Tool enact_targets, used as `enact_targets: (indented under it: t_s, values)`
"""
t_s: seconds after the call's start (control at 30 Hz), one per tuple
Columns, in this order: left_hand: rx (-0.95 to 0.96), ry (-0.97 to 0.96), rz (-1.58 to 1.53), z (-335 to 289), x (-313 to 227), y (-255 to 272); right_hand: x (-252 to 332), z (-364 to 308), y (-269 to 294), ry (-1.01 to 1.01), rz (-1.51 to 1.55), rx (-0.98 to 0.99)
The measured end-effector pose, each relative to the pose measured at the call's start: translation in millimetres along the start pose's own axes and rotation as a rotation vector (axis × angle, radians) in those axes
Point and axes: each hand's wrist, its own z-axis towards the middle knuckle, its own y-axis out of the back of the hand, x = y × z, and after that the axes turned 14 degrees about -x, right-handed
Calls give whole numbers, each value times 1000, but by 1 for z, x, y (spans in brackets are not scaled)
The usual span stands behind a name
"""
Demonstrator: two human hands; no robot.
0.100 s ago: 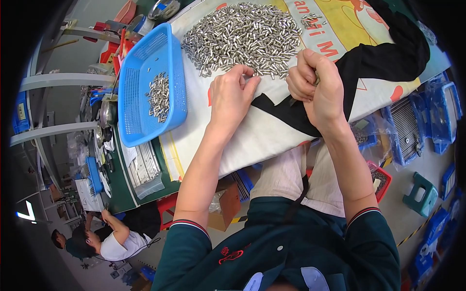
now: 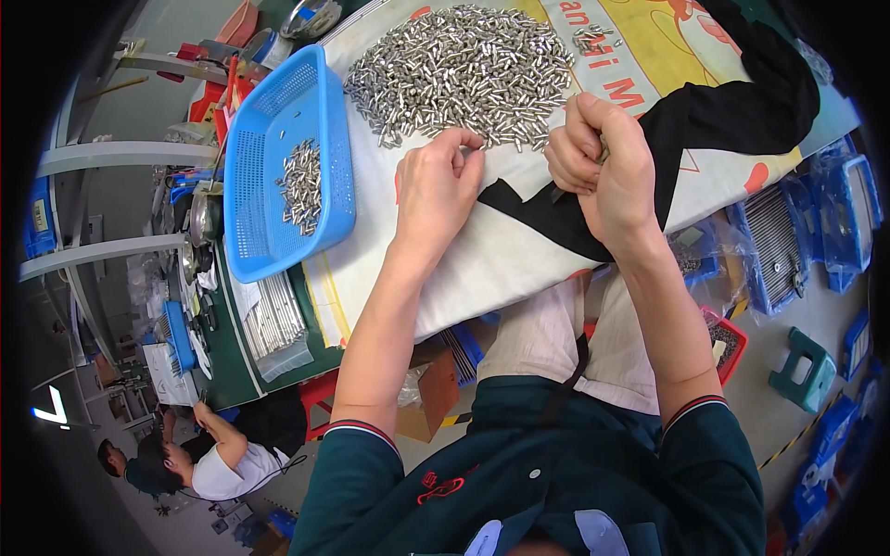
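Slightly leftward, my left hand (image 2: 434,190) has shifted since the earlier frame, while my right hand (image 2: 612,171) looks unmoved. Both are near the big heap of short, silvery metal pins (image 2: 464,74), which lies on the white printed cloth (image 2: 371,246). Left thumb and forefinger draw close together just at the heap's near edge, but I can't tell whether a pin is pinched between them. My other hand, well apart from it, is curled into a fist at the heap's near right corner (something small shows in the curl, too hidden to make out).

To the left of the heap sits a blue rectangular plastic basket (image 2: 343,176) with perforated walls, holding a much smaller batch of the same kind of pins (image 2: 303,190). If that batch is the finished share, I'd judge the work to be at a fairly early stage, with most of the pins left in the heap. Just right of the heap lies a small loose cluster of pins (image 2: 591,39); whether those are set aside, I can't say. Farther right of the heap, a long strip of black fabric (image 2: 732,116) winds across the cloth, passing behind my fist.
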Motion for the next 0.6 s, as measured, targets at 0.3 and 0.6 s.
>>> enact_targets:
  t_s: [0.3,0.6]
  values:
    - [-19,111,-159,1,-1,3,1,0,0,-8,-16,0]
    - [44,-56,-51,-1,-3,2,2,-1,-2,-14,-20,1]
